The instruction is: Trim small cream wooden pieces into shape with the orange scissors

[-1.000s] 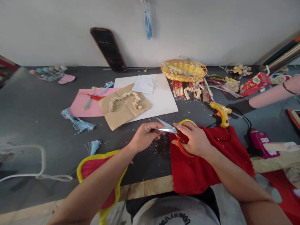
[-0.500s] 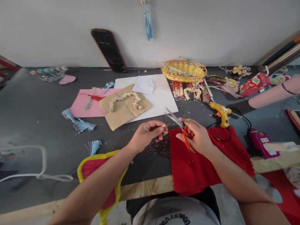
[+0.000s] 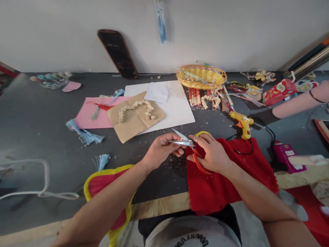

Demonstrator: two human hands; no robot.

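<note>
My left hand (image 3: 159, 151) pinches a small pale piece between thumb and fingertips, mostly hidden by the fingers and blades. In my right hand (image 3: 214, 154) are scissors (image 3: 190, 143) with red and yellow handles. Their blades are spread apart and reach across my left fingertips, around or right beside the pale piece. Under my right hand lies a red cloth (image 3: 228, 178). Tiny pale scraps are scattered on the dark table (image 3: 159, 178) below both hands. Beyond my left hand, a curved row of small cream pieces (image 3: 133, 104) rests on brown paper (image 3: 125, 128).
A yellow glue gun (image 3: 244, 123) stands right of my hands, near a purple box (image 3: 288, 157). Behind are a wicker basket (image 3: 185, 84), a white board (image 3: 183, 113) and a leaning phone (image 3: 118, 53). Blue tassels (image 3: 87, 135) and a yellow-edged pink item (image 3: 99, 183) lie left.
My right hand has brought the scissors left, to my left fingertips, and their blades have spread wider. My left hand has stayed nearly in place.
</note>
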